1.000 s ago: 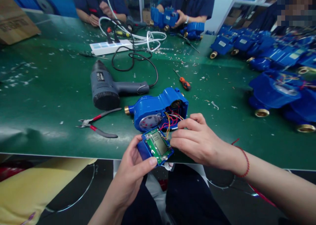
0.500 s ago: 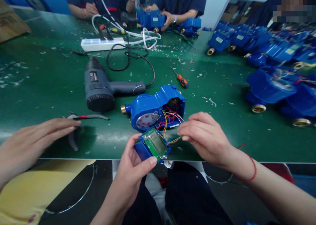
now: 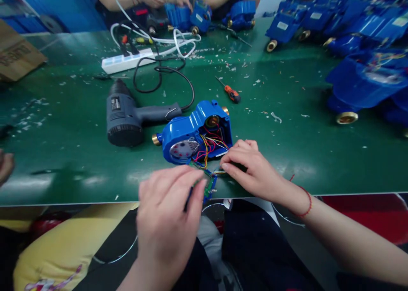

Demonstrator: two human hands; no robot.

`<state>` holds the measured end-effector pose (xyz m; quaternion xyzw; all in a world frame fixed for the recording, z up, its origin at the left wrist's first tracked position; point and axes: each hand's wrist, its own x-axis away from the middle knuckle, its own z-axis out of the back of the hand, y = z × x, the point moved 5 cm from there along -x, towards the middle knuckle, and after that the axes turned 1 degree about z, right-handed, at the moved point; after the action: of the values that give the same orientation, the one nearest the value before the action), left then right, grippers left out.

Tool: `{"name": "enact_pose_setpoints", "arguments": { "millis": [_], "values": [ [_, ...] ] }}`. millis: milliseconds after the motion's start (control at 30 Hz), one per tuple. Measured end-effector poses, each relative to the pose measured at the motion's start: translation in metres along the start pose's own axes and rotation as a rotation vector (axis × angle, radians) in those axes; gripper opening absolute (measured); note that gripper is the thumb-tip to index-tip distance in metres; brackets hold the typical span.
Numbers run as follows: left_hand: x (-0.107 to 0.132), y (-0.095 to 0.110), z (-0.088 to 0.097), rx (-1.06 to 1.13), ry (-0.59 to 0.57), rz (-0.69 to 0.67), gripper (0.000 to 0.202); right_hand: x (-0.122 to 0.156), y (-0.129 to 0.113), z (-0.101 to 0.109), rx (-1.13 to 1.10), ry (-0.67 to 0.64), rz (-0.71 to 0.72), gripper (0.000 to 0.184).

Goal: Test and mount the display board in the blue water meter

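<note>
A blue water meter [image 3: 194,129] with brass ends lies on its side on the green table, its open housing showing coloured wires. In front of it, a green circuit board [image 3: 208,189] in a blue holder lies near the table edge, mostly covered by my left hand [image 3: 170,210]. The fingers of that hand are curled together over the board; what sits between them is hidden. My right hand [image 3: 251,165] pinches thin coloured wires [image 3: 218,172] running to the board, just beside the meter's open side.
A grey heat gun [image 3: 124,116] lies behind left, an orange screwdriver [image 3: 232,94] behind right. A white power strip [image 3: 129,61] with cables lies farther back. Several blue meters [image 3: 366,82] crowd the right. Another person's hand [image 3: 4,167] is at the left edge; co-workers sit opposite.
My left hand has gone from gripping the board's holder at its side to curling over the top of it. The pliers at left are gone, and the neighbour's hand has drawn back left.
</note>
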<state>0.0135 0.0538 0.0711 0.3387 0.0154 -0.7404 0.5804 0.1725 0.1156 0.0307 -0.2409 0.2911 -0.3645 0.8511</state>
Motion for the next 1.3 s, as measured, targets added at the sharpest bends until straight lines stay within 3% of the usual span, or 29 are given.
{"name": "enact_pose_setpoints", "arguments": {
  "millis": [67, 167, 467, 667, 867, 1067, 1167, 1300],
  "values": [
    [-0.013, 0.01, -0.023, -0.035, -0.157, -0.025, 0.007, 0.0, 0.003, -0.001, -0.03, 0.018, -0.017, 0.015],
    [-0.024, 0.009, -0.049, -0.103, -0.329, 0.076, 0.007, 0.0, 0.006, -0.001, -0.055, 0.047, -0.044, 0.014],
    [-0.023, 0.002, -0.049, -0.094, -0.514, 0.109, 0.013, 0.0, 0.014, -0.004, -0.137, 0.125, -0.172, 0.015],
    [-0.025, 0.0, -0.051, 0.041, -0.513, 0.118, 0.007, 0.001, 0.017, -0.006, -0.216, 0.114, -0.23, 0.015],
    [-0.03, 0.006, -0.06, -0.17, -0.666, 0.034, 0.012, 0.0, 0.018, -0.007, -0.247, 0.095, -0.252, 0.014],
    [-0.035, 0.012, -0.062, -0.241, -0.752, -0.022, 0.015, -0.001, 0.017, -0.007, -0.258, 0.088, -0.253, 0.015],
    [-0.036, 0.01, -0.061, -0.189, -0.737, -0.003, 0.017, 0.0, 0.017, -0.006, -0.254, 0.097, -0.245, 0.015],
    [-0.035, 0.005, -0.053, 0.011, -0.62, 0.028, 0.018, 0.001, 0.018, -0.004, -0.254, 0.114, -0.242, 0.015]
  ]
}}
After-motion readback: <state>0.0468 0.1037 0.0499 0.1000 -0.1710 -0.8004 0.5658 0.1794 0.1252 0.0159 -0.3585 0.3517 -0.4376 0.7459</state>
